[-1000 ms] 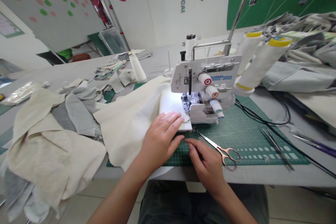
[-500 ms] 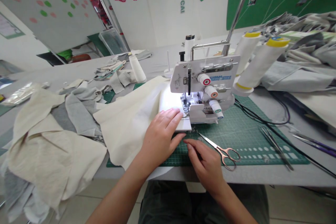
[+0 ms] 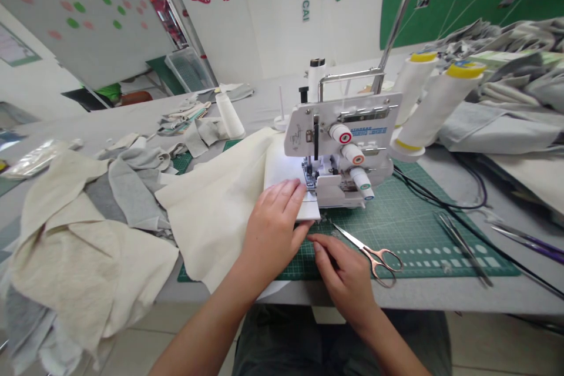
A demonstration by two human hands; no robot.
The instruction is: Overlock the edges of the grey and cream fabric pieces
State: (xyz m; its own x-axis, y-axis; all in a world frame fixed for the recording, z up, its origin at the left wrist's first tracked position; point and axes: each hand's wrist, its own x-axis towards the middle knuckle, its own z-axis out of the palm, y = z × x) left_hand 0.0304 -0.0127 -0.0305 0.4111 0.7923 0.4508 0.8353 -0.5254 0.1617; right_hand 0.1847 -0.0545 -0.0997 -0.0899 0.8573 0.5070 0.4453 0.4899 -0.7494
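Note:
My left hand (image 3: pixel 274 224) lies over the cream fabric (image 3: pixel 211 205) and the left part of the serger's white bed (image 3: pixel 282 164). Its fingers stretch out close together toward the presser foot (image 3: pixel 309 175), and its thumb is at the bed's front edge. The serger (image 3: pixel 346 147) stands to the right of these fingertips. Just in front of the bed, my right hand (image 3: pixel 346 273) is closed, thumb against curled fingers; whatever is between them is hidden. Beside it, small scissors (image 3: pixel 368 252) with copper-coloured handles lie on the green cutting mat (image 3: pixel 418 217).
Cream and grey fabric pieces (image 3: pixel 97 235) are heaped on the left. White thread cones (image 3: pixel 445 106) stand behind the serger at right, and another cone (image 3: pixel 230 116) leans at back left. Tweezers (image 3: pixel 465 249), purple-handled snips (image 3: pixel 529 242) and black cables (image 3: pixel 440 202) lie at right.
The bright glow on the serger's bed has dimmed. My left hand has shifted slightly, its thumb moving up and right against the bed's front edge. My right hand has barely moved.

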